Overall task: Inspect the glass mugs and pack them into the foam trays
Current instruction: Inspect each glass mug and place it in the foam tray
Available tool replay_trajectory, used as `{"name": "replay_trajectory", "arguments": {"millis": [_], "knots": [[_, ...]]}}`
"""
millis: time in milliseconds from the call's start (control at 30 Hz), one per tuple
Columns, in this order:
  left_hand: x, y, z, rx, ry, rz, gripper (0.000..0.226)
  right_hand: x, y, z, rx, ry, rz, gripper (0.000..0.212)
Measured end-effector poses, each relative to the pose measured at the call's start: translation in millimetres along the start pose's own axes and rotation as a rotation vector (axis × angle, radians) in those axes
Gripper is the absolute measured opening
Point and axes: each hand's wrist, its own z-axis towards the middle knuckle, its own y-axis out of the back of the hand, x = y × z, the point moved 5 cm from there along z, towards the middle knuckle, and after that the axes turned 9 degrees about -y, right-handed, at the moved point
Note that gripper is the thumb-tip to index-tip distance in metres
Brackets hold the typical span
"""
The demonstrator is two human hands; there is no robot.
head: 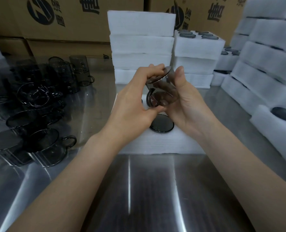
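Observation:
I hold a smoky glass mug [162, 91] tilted in the air above a white foam tray [164, 143] at the table's middle. My left hand [135, 104] grips it from the left, fingers curled over its base and thumb near the handle. My right hand [185, 101] cups its right side, thumb raised. Another mug [161, 125] sits base-up in a tray pocket just below my hands. Several loose dark mugs [36, 101] crowd the table at the left.
Stacks of white foam trays [141, 46] stand behind my hands, and filled trays [271, 67] pile up along the right. Cardboard boxes [68, 19] line the back. The steel table [147, 190] runs toward me.

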Motion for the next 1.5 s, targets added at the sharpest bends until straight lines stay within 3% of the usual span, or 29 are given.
{"name": "replay_trajectory", "arguments": {"millis": [100, 167, 300, 533, 767, 1000, 1133, 1200, 1300, 1433, 1500], "knots": [[-1, -1, 0, 0.033, -0.001, 0.066, 0.075, -2, -1, 0, -0.022, 0.013, -0.072, 0.067], [0, -2, 0, 0.068, 0.028, 0.103, 0.084, -3, 2, -1, -0.079, 0.064, -0.212, 0.052], [3, -3, 0, 0.106, 0.12, 0.163, 0.093, -1, 0, -7, -0.16, 0.249, -0.528, 0.043], [5, -3, -2, 0.035, 0.135, 0.119, 0.084, 2, -4, -9, -0.173, 0.241, -0.475, 0.026], [2, -3, 0, 0.123, 0.07, 0.126, 0.093, -1, 5, -7, -0.239, -0.008, -0.208, 0.034], [-6, -4, 2, 0.186, -0.1, 0.097, 0.089, -4, 2, -2, 0.002, -0.115, 0.028, 0.044], [-6, -2, 2, 0.119, -0.063, 0.216, 0.095, -7, -4, -1, 0.167, -0.169, -0.063, 0.061], [-3, -3, 2, 0.106, -0.008, 0.254, 0.099, -8, -4, -2, 0.12, -0.162, -0.112, 0.062], [1, -6, 1, 0.134, 0.08, 0.202, 0.11, -7, 2, -3, -0.006, -0.043, -0.092, 0.045], [6, -8, -2, 0.092, 0.193, 0.158, 0.107, -5, 5, -4, -0.099, 0.058, -0.247, 0.071], [6, -5, -4, 0.034, 0.189, 0.183, 0.096, -5, 2, -4, -0.095, 0.086, -0.321, 0.072]]}}
